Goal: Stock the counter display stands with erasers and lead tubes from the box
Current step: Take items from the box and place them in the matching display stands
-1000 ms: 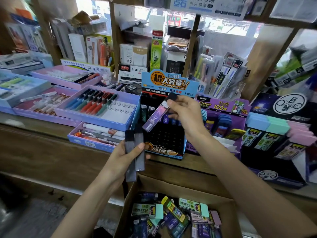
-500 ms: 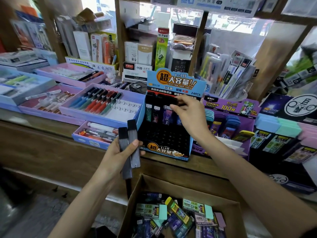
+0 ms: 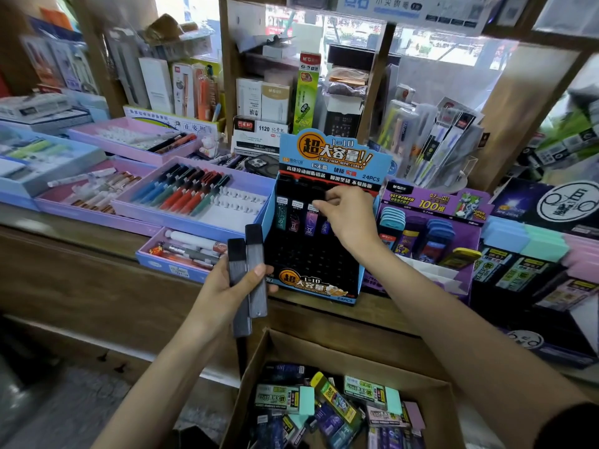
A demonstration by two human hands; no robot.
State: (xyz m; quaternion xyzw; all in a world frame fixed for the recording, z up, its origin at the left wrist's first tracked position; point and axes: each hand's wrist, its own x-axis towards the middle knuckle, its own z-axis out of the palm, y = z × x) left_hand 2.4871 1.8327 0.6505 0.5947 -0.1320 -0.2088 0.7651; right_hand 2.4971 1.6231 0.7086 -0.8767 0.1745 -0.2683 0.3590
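While gripping two grey tubes [image 3: 256, 277] in left hand [image 3: 223, 293], pinching a lead tube [image 3: 325, 225] into the stand [image 3: 311, 257] with right hand [image 3: 348, 218], no longer mid-air. Filling up nicely under that hand.

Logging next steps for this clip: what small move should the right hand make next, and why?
Probably let go and reach for the two tubes in the left hand: the tube the right hand pinches already stands in the stand's top row.

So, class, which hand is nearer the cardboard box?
Left. The left hand, holding two tubes, hangs just above the box's far left corner; the right hand is higher, at the stand's top row.
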